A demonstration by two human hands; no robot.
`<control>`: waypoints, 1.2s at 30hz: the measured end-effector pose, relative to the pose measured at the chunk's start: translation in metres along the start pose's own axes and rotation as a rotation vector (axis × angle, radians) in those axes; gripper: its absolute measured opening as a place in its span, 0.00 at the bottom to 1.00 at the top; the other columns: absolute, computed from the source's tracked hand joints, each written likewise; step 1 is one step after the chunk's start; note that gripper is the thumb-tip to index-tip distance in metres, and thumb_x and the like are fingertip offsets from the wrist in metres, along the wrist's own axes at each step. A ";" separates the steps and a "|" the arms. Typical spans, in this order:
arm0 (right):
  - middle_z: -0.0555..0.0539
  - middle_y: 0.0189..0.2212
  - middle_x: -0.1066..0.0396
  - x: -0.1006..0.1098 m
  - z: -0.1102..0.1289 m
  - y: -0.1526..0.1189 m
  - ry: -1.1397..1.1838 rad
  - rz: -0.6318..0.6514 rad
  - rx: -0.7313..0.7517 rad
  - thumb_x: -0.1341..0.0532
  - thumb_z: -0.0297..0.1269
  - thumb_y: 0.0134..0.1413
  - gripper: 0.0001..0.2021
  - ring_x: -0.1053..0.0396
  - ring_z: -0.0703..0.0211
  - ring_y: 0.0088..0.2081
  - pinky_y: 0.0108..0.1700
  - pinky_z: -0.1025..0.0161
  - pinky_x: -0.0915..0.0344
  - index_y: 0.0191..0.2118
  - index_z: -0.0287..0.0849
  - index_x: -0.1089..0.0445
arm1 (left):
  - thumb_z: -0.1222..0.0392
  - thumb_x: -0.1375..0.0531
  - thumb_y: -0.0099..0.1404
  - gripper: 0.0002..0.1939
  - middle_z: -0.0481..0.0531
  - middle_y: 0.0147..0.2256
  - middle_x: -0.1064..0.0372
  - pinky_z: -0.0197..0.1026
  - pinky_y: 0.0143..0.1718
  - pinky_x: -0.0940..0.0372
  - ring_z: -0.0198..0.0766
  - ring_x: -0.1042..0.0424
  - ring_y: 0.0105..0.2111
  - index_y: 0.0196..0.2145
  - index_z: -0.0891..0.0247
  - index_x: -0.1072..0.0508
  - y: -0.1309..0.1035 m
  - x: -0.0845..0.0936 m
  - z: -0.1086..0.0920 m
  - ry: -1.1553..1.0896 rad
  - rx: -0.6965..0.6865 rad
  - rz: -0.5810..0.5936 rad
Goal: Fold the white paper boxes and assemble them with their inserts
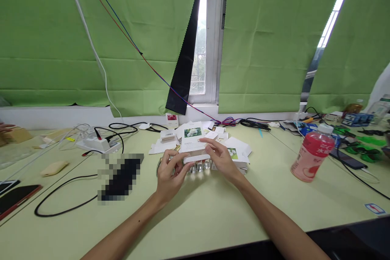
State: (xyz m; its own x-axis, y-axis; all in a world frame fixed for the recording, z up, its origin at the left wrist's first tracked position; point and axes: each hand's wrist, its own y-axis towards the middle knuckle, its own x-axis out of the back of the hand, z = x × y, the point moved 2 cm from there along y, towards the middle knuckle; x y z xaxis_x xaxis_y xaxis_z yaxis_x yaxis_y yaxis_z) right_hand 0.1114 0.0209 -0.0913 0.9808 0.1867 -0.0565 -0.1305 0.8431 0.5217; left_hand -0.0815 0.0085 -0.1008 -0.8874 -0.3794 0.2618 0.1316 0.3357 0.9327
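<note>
Between my two hands is a white carton (191, 145) printed with a white-flower picture, its near end towards me. My left hand (171, 169) pinches the carton's lower left corner. The fingers of my right hand (222, 157) close on its right side, the index finger lying over the printed face. Just below the carton stand several small shiny silver-capped pieces (199, 167), partly hidden by it. Behind and beside it lie more white cartons, one with a flower picture (233, 153) at the right and a small one with a barcode (168, 135) at the left.
A pink drink bottle (312, 154) stands to the right, near a phone (350, 158) and green-framed glasses (365, 151). On the left are a power strip (99, 143), a black cable (65, 179), a blurred-out dark object (122, 176) and a red-edged phone (18, 199). Another person's hand (6, 127) shows at the far left.
</note>
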 end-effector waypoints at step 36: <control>0.47 0.46 0.28 -0.004 0.001 -0.004 0.196 0.126 -0.050 0.27 0.43 0.49 0.25 0.25 0.58 0.39 0.45 0.56 0.23 0.53 0.49 0.30 | 0.53 0.39 0.69 0.26 0.54 0.44 0.26 0.33 0.27 0.31 0.31 0.29 0.28 0.62 0.58 0.34 0.000 -0.006 0.002 -0.363 0.508 0.147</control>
State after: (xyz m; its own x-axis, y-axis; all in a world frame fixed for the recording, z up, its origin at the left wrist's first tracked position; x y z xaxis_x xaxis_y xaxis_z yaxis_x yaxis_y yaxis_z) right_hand 0.1083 0.0166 -0.0926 0.9101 0.3824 -0.1597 -0.2621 0.8297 0.4929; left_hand -0.0772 0.0122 -0.1026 -0.9809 -0.0118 0.1942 0.1168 0.7625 0.6364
